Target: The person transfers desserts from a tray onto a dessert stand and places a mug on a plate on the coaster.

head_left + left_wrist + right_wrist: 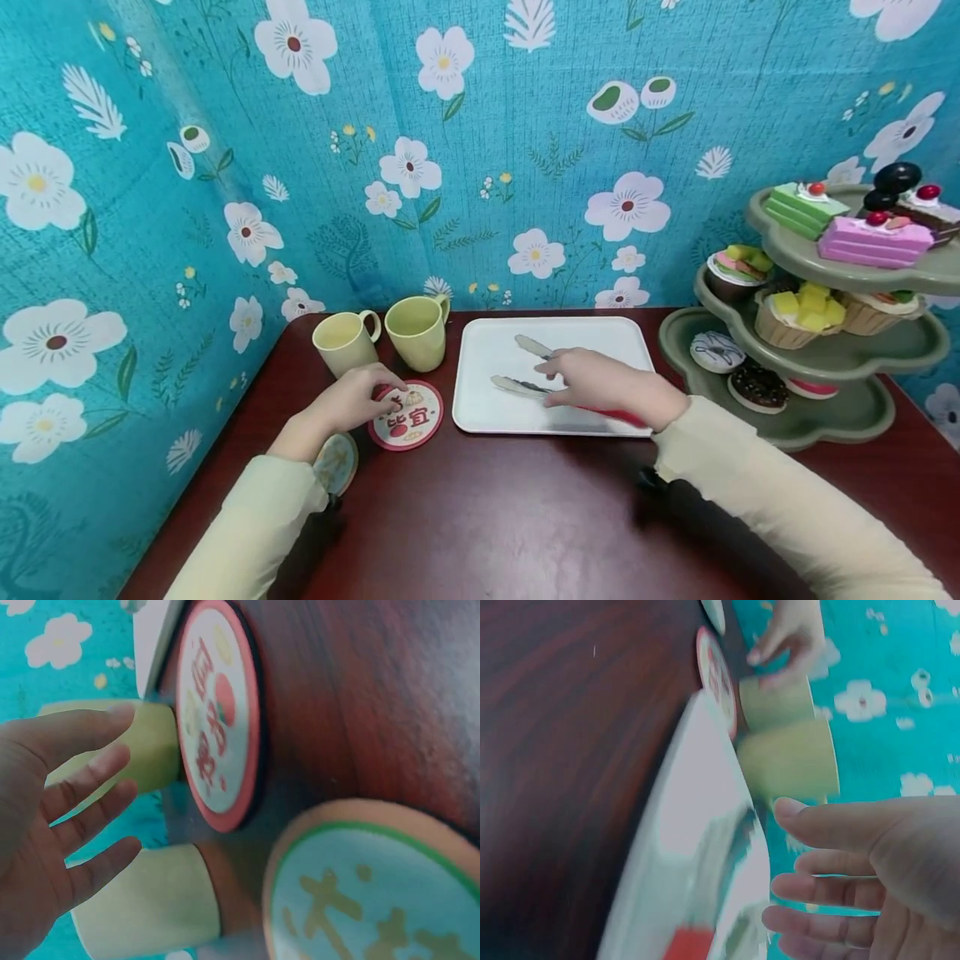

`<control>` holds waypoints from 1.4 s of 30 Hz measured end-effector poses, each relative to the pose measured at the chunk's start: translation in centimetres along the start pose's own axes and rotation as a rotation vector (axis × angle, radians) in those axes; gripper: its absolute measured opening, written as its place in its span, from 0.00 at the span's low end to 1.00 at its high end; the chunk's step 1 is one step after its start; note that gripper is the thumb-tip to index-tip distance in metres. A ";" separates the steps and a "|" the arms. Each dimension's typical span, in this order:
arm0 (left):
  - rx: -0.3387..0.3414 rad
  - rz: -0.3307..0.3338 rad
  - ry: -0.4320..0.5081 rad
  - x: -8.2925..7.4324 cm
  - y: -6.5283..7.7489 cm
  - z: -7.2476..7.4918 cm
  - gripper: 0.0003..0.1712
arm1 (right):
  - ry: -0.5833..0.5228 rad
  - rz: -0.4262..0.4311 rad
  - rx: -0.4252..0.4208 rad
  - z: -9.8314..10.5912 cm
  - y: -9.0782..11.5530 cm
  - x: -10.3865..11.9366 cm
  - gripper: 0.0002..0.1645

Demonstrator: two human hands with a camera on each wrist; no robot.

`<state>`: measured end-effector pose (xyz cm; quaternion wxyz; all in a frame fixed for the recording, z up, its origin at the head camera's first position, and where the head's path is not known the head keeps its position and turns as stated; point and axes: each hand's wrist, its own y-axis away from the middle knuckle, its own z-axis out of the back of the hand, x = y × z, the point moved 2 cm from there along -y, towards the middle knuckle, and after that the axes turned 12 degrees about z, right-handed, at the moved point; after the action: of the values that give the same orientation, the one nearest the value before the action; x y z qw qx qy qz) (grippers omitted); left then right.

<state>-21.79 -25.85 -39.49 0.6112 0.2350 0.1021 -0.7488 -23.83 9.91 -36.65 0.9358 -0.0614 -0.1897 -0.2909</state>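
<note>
My left hand [352,404] hovers over a round red-rimmed coaster [415,427] with red lettering; the left wrist view shows its fingers [97,772] spread and holding nothing. A second, green-and-blue coaster [339,467] lies partly hidden below my left wrist. Just behind are two yellow mugs, a paler one [343,343] on the left and a greener one [417,337] on the right. Above a white tray [480,346] is my right hand [592,379], fingers loosely extended. Metal tongs with a red handle [690,943] lie on that tray beneath it, apart from the fingers.
At the right stands a three-tiered green stand [825,429] with cake slices [873,242] on top, cupcakes [798,317] in the middle and doughnuts [757,387] at the bottom. A blue flowered cloth [480,167] hangs behind the dark red table [510,517].
</note>
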 end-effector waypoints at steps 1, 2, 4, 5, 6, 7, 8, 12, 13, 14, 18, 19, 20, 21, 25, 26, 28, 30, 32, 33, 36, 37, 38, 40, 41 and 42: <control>0.005 0.010 0.008 0.3 -0.1 0.0 0.16 | 0.005 0.023 -0.004 -0.3 -0.4 0.5 0.31; 0.009 0.019 0.015 0.5 -0.2 0.0 0.16 | 0.004 0.045 -0.009 -0.8 -0.9 0.9 0.31; 0.019 0.035 0.024 1.0 -0.5 0.0 0.18 | 0.009 0.088 -0.024 -1.7 -1.7 1.9 0.32; 0.024 0.040 0.027 1.2 -0.6 0.0 0.18 | 0.011 0.119 -0.033 -2.3 -2.1 2.4 0.31; 0.027 0.050 0.033 1.5 -0.7 0.0 0.19 | 0.021 0.149 -0.040 -2.9 -2.5 2.8 0.32; 0.027 0.056 0.034 1.7 -0.8 0.0 0.19 | 0.029 0.178 -0.046 -3.5 -2.9 3.4 0.31; 0.026 0.057 0.029 1.9 -0.9 0.0 0.19 | 0.034 0.207 -0.045 -4.1 -3.4 3.9 0.31; 0.030 0.095 -0.001 2.4 -1.2 0.1 0.20 | 0.049 0.279 -0.005 -6.1 -5.1 6.0 0.30; 0.033 0.104 -0.013 2.5 -1.3 0.1 0.21 | 0.050 0.287 0.013 -6.5 -5.4 6.5 0.30; 0.038 0.116 -0.024 2.5 -1.4 0.1 0.21 | 0.049 0.285 0.035 -6.9 -5.8 6.9 0.31; 0.051 0.157 -0.066 2.6 -1.9 -0.2 0.24 | 0.065 0.224 0.122 -8.1 -7.2 8.0 0.37; 0.053 0.163 -0.072 2.7 -1.9 -0.3 0.24 | 0.079 0.210 0.139 -8.4 -7.5 8.2 0.38; 0.054 0.168 -0.078 2.7 -2.0 -0.4 0.25 | 0.092 0.197 0.153 -8.7 -7.8 8.4 0.39; 0.054 0.173 -0.079 2.7 -2.1 -0.5 0.25 | 0.107 0.185 0.164 -8.9 -8.0 8.5 0.40; 0.060 0.182 -0.062 2.8 -2.3 -0.9 0.27 | 0.150 0.146 0.205 -9.5 -8.6 9.2 0.40; 0.064 0.182 -0.058 2.8 -2.3 -0.9 0.27 | 0.157 0.138 0.215 -9.6 -8.6 9.3 0.40; 0.072 0.181 -0.048 2.8 -2.3 -1.1 0.28 | 0.159 0.121 0.234 -9.7 -8.7 9.5 0.41; 0.082 0.185 -0.037 2.8 -2.2 -1.1 0.28 | 0.156 0.117 0.244 -9.8 -8.7 9.6 0.41; 0.090 0.195 -0.029 2.8 -2.2 -1.1 0.28 | 0.146 0.118 0.247 -9.8 -8.5 9.6 0.41; 0.094 0.201 -0.024 2.7 -2.1 -1.1 0.28 | 0.140 0.123 0.245 -9.8 -8.5 9.6 0.42; 0.110 0.214 -0.007 2.7 -1.8 -1.1 0.29 | 0.122 0.138 0.241 -9.8 -8.1 9.5 0.43; 0.114 0.219 -0.001 2.6 -1.8 -1.1 0.29 | 0.123 0.141 0.243 -9.8 -8.0 9.4 0.43; 0.116 0.224 0.008 2.6 -1.7 -1.2 0.28 | 0.127 0.148 0.244 -9.8 -7.8 9.4 0.43; 0.124 0.237 0.026 2.5 -1.6 -1.3 0.28 | 0.131 0.158 0.248 -9.7 -7.5 9.3 0.42; 0.128 0.245 0.034 2.5 -1.5 -1.3 0.28 | 0.134 0.162 0.251 -9.7 -7.4 9.2 0.42; 0.132 0.254 0.044 2.4 -1.4 -1.3 0.28 | 0.134 0.167 0.254 -9.7 -7.2 9.2 0.42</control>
<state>-23.22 -27.05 -42.01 0.6819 0.3023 0.0355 -0.6651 -17.86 -3.01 -41.92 0.9674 0.0616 -0.1562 -0.1894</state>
